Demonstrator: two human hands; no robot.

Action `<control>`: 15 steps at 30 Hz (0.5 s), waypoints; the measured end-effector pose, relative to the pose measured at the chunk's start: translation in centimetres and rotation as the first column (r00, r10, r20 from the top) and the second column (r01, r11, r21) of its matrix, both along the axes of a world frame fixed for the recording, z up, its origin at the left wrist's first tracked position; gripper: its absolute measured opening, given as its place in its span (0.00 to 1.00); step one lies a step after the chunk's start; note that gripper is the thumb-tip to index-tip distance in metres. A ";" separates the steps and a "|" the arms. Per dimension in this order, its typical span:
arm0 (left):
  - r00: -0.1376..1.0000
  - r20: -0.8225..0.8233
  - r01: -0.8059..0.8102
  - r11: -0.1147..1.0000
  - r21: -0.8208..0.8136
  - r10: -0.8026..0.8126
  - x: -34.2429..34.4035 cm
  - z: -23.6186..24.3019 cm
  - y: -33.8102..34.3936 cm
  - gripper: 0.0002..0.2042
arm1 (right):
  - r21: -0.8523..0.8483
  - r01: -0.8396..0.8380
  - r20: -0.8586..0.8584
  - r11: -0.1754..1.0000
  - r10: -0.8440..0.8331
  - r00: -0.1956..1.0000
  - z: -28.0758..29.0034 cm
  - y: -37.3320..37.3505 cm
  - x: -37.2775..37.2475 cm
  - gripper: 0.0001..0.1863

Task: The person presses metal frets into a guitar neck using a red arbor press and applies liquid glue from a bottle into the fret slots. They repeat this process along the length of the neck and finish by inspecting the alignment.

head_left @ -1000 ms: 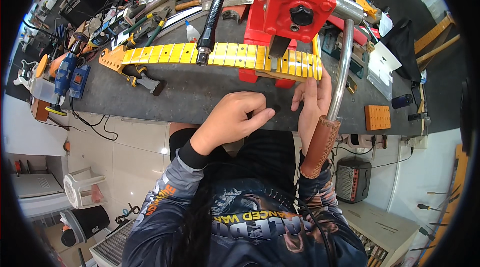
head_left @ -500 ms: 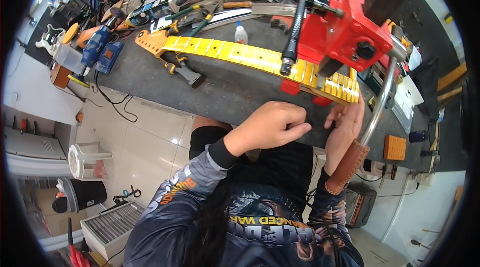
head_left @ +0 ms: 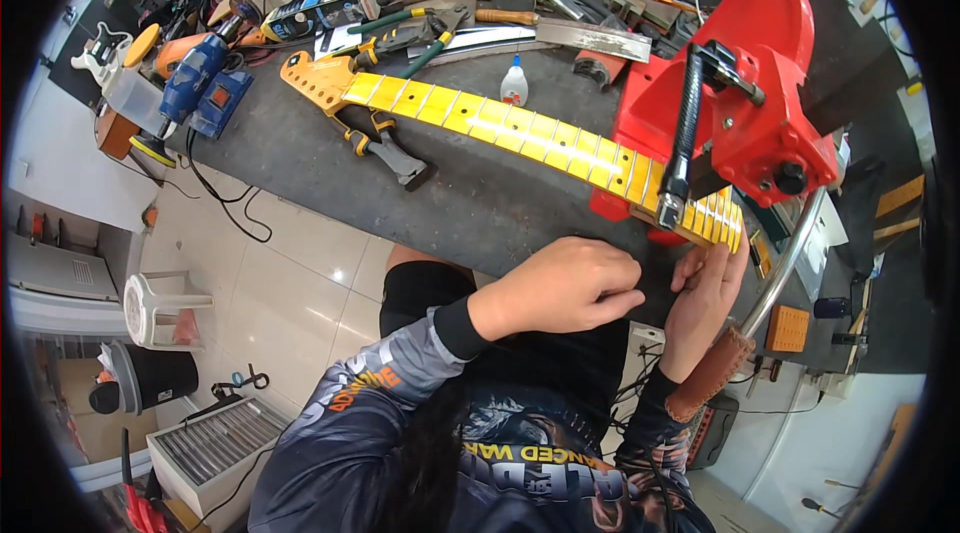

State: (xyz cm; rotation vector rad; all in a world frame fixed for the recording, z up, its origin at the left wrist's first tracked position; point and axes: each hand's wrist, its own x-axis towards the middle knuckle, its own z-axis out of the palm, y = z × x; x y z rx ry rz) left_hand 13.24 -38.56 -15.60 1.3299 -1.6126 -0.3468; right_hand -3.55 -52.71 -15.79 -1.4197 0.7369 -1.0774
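Note:
A guitar neck [head_left: 480,120] with a yellow fretted fingerboard lies across the bench, its headstock [head_left: 318,79] to the left. Its right end rests in a red arbor press [head_left: 765,123], under the ram. My right hand [head_left: 703,295] reaches up to that end, its fingers stretched out and touching the neck's edge. Close to it on the left, my left hand [head_left: 570,285] is curled in a pinch above my lap, apart from the neck. What its fingertips hold, if anything, is hidden. A black gooseneck lamp [head_left: 683,123] on the press hangs over the frets.
The press's lever with a brown leather grip [head_left: 712,373] slants beside my right forearm. End cutters [head_left: 395,155] lie under the neck near the headstock. Behind it stand a small white bottle [head_left: 514,83] and green-handled pliers [head_left: 432,51]. A blue rotary tool [head_left: 195,83] sits left.
The view has shifted, so bench, neck and press appear lower and further right. My right fingers are still at the neck's end, and my left hand is still curled.

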 end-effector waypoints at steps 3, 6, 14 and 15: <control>1.000 0.003 0.011 1.000 0.001 -0.011 0.1 0.0 0.1 0.16 | 0.023 0.002 0.043 1.000 -0.003 0.999 0.2 0.1 0.2 0.29; 1.000 0.006 0.025 1.000 -0.004 -0.025 0.1 0.1 0.2 0.14 | 0.025 0.031 0.065 0.999 -0.033 0.997 0.3 0.3 0.4 0.29; 0.999 0.016 0.050 0.998 -0.024 -0.049 0.3 -0.5 0.3 0.13 | 0.018 -0.055 0.183 0.998 0.051 0.982 -1.0 -0.4 0.2 0.35; 0.998 0.004 0.063 0.998 -0.019 -0.063 0.4 -0.6 0.4 0.12 | 0.007 -0.123 0.206 0.992 0.119 0.971 -1.2 -0.8 -0.2 0.36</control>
